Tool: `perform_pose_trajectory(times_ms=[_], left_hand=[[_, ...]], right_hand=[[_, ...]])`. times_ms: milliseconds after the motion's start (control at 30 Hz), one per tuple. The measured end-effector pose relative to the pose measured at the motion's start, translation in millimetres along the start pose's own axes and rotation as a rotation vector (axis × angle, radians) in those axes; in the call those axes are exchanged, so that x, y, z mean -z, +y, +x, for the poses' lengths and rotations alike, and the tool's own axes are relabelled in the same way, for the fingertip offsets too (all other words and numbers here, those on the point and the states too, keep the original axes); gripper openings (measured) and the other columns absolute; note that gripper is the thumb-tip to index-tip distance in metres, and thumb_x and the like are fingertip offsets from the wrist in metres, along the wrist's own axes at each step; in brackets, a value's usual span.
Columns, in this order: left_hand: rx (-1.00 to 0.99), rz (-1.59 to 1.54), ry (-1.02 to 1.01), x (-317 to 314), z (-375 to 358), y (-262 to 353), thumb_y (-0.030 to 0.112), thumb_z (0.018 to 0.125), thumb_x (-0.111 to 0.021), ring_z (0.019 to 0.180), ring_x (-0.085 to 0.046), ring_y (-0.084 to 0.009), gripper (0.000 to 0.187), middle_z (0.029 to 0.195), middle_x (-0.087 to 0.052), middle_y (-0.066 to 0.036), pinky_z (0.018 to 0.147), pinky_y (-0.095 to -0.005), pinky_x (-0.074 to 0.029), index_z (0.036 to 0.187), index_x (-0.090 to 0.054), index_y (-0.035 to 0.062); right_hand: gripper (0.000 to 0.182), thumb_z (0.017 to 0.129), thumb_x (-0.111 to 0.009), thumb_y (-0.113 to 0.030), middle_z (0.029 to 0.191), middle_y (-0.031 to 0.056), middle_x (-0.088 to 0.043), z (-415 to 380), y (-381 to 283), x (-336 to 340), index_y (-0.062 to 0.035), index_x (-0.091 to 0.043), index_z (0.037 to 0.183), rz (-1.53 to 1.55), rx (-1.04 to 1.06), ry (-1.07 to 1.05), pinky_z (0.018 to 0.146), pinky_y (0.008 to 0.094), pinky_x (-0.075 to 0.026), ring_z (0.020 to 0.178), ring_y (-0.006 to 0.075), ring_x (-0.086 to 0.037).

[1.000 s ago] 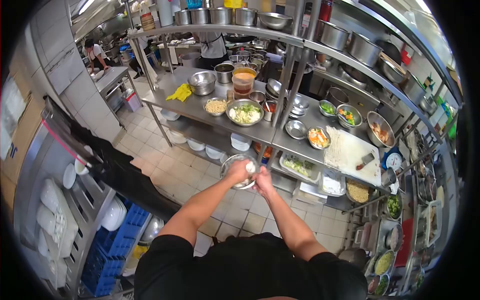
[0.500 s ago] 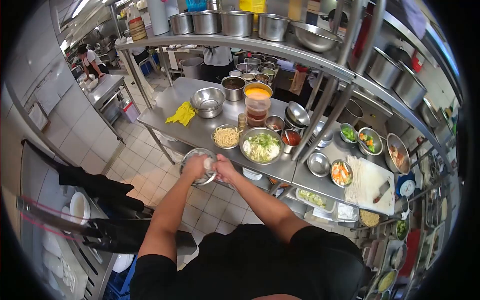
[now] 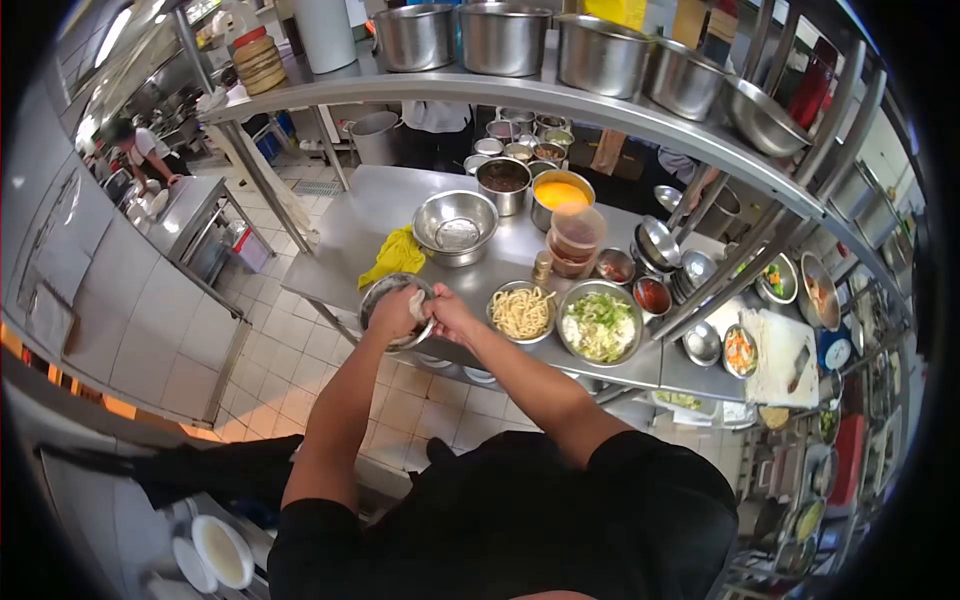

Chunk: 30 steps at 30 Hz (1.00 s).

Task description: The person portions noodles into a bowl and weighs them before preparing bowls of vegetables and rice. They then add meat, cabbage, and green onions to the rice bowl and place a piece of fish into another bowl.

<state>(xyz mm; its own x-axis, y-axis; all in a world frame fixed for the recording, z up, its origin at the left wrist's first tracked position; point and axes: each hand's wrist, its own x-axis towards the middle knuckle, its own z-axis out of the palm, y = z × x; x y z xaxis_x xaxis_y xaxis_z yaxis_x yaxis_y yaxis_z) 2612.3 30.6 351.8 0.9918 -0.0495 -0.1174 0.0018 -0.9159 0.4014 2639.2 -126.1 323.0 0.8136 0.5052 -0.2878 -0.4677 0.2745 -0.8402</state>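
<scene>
A metal bowl (image 3: 372, 298) is at the front left edge of the steel table. My left hand (image 3: 396, 312) is inside it, its fingers around something pale. On the bowl's right rim my right hand (image 3: 452, 312) is closed. A yellow cloth (image 3: 393, 256) lies just behind the bowl, beside a larger empty metal bowl (image 3: 456, 232). To the right of my hands stand a bowl of thick noodles (image 3: 521, 312) and a wide bowl of chopped green and white vegetables (image 3: 602, 326).
Metal pots (image 3: 505, 40) line the shelf (image 3: 420, 88) above the table (image 3: 350, 215). A pot of orange liquid (image 3: 561, 192) and stacked plastic tubs (image 3: 577, 232) stand behind the noodles. A knife lies on the white board (image 3: 775, 350). A person (image 3: 148, 150) works far left.
The view has shifted, with the table now nearer. The bowl and both hands have moved closer to the table edge and the yellow cloth.
</scene>
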Motion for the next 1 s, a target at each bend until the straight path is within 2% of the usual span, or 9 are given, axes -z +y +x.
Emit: perform_pose_trajectory(times_ms=[67,167,267,400,533,633,733,833,1000], left_hand=[[0.011,0.169,0.081,16.1,11.3,-1.7,0.012,0.068,-0.07,0.107,-0.057,-0.0365,0.059,0.112,-0.058,-0.018,0.088,-0.045,-0.047,0.124,-0.054,0.0169],[-0.324,0.234,0.22,-6.7,60.6,-58.6,0.012,0.069,-0.068,0.101,-0.059,-0.0378,0.051,0.109,-0.061,-0.018,0.088,-0.0446,-0.047,0.119,-0.058,0.0163],[-0.613,-0.097,-0.058,41.5,85.3,-59.9,0.007,0.067,-0.07,0.096,-0.061,-0.0367,0.051,0.115,-0.058,-0.017,0.086,-0.039,-0.049,0.117,-0.059,0.0107],[-0.178,-0.11,-0.189,104.3,94.1,-47.3,0.013,0.068,-0.07,0.114,-0.052,-0.034,0.056,0.12,-0.054,-0.019,0.096,-0.0387,-0.043,0.122,-0.057,0.0119],[-0.418,0.093,0.022,76.9,131.8,-110.5,0.02,0.067,-0.071,0.107,-0.055,-0.0386,0.055,0.121,-0.053,-0.019,0.089,-0.0427,-0.047,0.118,-0.052,0.0106],[-0.353,0.038,0.057,58.3,166.4,-151.5,0.016,0.069,-0.068,0.105,-0.055,-0.0392,0.046,0.122,-0.052,-0.02,0.088,-0.0454,-0.047,0.113,-0.053,0.0109],[-0.129,0.113,-0.198,69.0,184.3,-168.7,0.013,0.074,-0.063,0.107,-0.055,-0.0383,0.032,0.111,-0.06,-0.018,0.084,-0.0458,-0.049,0.105,-0.053,0.0098],[-0.21,0.278,-0.122,74.1,204.1,-197.0,0.013,0.078,-0.06,0.108,-0.056,-0.0369,0.023,0.1,-0.065,-0.014,0.081,-0.0448,-0.051,0.098,-0.052,0.0107],[-0.695,0.001,-0.506,122.0,233.9,-216.6,0.018,0.075,-0.064,0.119,-0.048,-0.0351,0.068,0.134,-0.042,-0.016,0.101,-0.0392,-0.04,0.139,-0.041,0.0209]], right_hand=[[0.027,0.072,-0.053,0.005,0.057,0.0028,-0.048,15.9,1.1,-13.3,-0.0168,-0.041,0.081,0.045,0.009,0.07,0.024,0.0258,-0.031,0.032,0.0152,-0.044],[0.025,0.073,-0.053,0.006,0.056,0.0035,-0.049,66.5,16.9,-3.7,-0.0154,-0.042,0.081,-0.001,0.085,0.151,0.024,0.0255,-0.032,0.033,0.0154,-0.045],[0.024,0.073,-0.053,0.005,0.057,0.004,-0.05,85.9,-3.9,-7.6,-0.014,-0.042,0.081,0.013,0.06,0.142,0.024,0.0253,-0.034,0.033,0.0149,-0.046],[0.022,0.076,-0.052,0.006,0.057,0.0032,-0.051,117.2,-12.5,-24.6,-0.0133,-0.044,0.082,0.034,0.087,0.118,0.024,0.0256,-0.033,0.032,0.0135,-0.044],[0.019,0.076,-0.054,0.004,0.059,0.0024,-0.051,151.5,-30.7,-53.3,-0.0122,-0.045,0.081,0.108,0.082,0.151,0.026,0.0253,-0.031,0.033,0.0114,-0.039],[0.019,0.075,-0.056,0.002,0.059,0.0023,-0.05,191.9,-25.3,-66.5,-0.0122,-0.045,0.081,-0.021,0.084,0.157,0.026,0.0247,-0.03,0.034,0.0114,-0.04],[0.02,0.072,-0.056,0.003,0.06,0.0033,-0.051,218.5,1.8,-80.0,-0.0106,-0.046,0.083,-0.04,0.054,0.24,0.027,0.024,-0.031,0.035,0.0109,-0.041],[0.02,0.072,-0.056,0.002,0.061,0.0033,-0.051,248.7,25.4,-89.5,-0.0095,-0.046,0.084,0.054,0.069,0.346,0.028,0.0232,-0.033,0.035,0.0109,-0.043],[0.018,0.073,-0.057,0.001,0.064,0.0032,-0.052,275.3,34.1,-91.3,-0.0097,-0.048,0.084,0.126,0.112,0.416,0.028,0.0225,-0.035,0.037,0.0107,-0.044]])
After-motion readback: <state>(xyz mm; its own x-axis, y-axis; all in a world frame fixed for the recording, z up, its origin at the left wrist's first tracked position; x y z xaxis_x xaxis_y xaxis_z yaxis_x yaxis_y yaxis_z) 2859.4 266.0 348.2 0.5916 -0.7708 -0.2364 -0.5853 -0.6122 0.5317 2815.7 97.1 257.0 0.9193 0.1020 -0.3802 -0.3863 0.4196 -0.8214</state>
